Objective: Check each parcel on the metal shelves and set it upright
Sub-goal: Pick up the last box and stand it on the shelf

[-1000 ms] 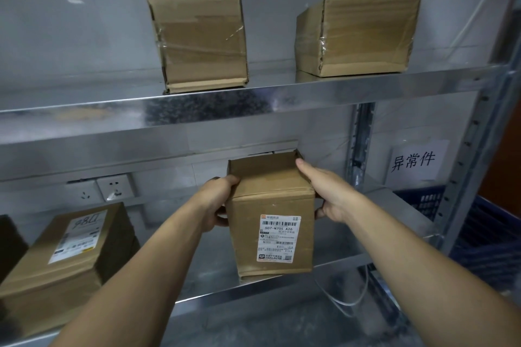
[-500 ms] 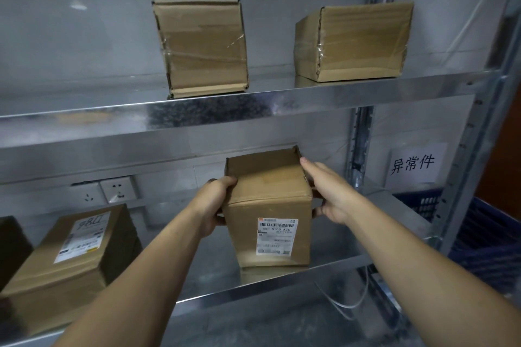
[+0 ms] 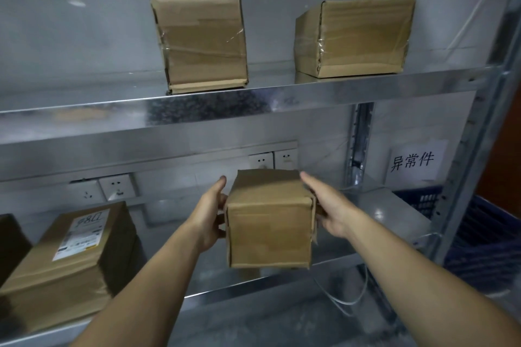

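A small brown cardboard parcel [image 3: 269,228] stands tall at the middle of the lower metal shelf [image 3: 375,211], with a plain face toward me and no label showing. My left hand [image 3: 210,214] holds its left side and my right hand [image 3: 329,205] holds its right side, thumb along the top edge. On the upper shelf [image 3: 310,96] a taped parcel [image 3: 200,42] stands on end at the middle, and a second parcel [image 3: 358,36] lies on its long side at the right. A larger labelled parcel [image 3: 73,256] lies flat at the lower left.
A dark parcel [image 3: 11,239] is cut off at the far left edge. Wall sockets [image 3: 115,186] sit behind the lower shelf. A paper sign [image 3: 414,160] hangs at the right, above a blue crate [image 3: 479,234]. A steel upright [image 3: 473,163] bounds the shelves on the right.
The parcel between my hands has turned: its white label faced me before and is now out of sight. My fingers have shifted along its sides, and my view has swung slightly left.
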Demonstrator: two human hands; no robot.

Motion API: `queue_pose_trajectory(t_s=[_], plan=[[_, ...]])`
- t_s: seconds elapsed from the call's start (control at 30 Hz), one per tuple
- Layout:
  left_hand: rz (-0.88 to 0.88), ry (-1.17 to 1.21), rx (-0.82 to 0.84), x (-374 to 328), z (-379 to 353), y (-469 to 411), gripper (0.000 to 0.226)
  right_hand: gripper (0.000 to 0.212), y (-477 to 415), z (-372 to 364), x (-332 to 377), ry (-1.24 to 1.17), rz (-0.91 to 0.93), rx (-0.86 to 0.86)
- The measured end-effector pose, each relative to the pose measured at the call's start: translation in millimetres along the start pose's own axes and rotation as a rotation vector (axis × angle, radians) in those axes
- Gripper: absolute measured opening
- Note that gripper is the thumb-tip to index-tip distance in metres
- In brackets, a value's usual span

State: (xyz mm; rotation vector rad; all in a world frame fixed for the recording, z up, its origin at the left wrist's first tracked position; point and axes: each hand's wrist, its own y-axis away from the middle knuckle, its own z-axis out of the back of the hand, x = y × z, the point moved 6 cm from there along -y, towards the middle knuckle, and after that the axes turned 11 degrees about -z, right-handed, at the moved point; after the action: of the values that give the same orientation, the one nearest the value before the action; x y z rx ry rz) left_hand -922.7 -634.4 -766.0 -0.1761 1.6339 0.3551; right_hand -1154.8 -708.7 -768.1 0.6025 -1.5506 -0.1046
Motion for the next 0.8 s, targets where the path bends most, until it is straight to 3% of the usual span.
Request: queue_pose_trajectory(t_s=[0.1,0.17,0.23,0.37,0.47,0.63,0.77,0.8], plan=[[0.062,-0.102,0.055,20.2,-2.6,-2.0,0.035,0.058,-11.9,-0.7,-16.5,0.051,-0.02,-0.018],[0.079,-0.119,0.039,29.7,-0.1,-3.2,0.053,0.035,-18.6,-3.5,-23.0,0.081,-0.028,-0.022],[0.094,-0.113,0.03,39.5,2.0,-8.7,0.068,0.026,-22.2,-3.6,-24.7,0.082,-0.028,-0.03],[0.056,-0.107,0.038,44.7,-3.2,-11.4,0.055,0.02,-21.5,-5.1,-22.3,0.066,-0.041,-0.014],[0.05,-0.105,0.065,43.4,-9.9,-12.1,0.04,0.029,-25.8,-6.7,-25.3,0.106,-0.074,0.024],[0.073,-0.143,0.089,42.5,-9.4,-13.7,0.043,0.038,-35.1,-6.8,-27.6,0.157,-0.1,0.049],[0.058,-0.172,0.093,42.4,-11.8,-17.3,0.04,0.07,-50.2,-2.6,-30.6,0.162,-0.112,-0.004],[0.054,-0.169,0.091,42.0,-12.4,-17.7,0.04,0.066,-51.2,-3.4,-31.0,0.176,-0.105,-0.013]])
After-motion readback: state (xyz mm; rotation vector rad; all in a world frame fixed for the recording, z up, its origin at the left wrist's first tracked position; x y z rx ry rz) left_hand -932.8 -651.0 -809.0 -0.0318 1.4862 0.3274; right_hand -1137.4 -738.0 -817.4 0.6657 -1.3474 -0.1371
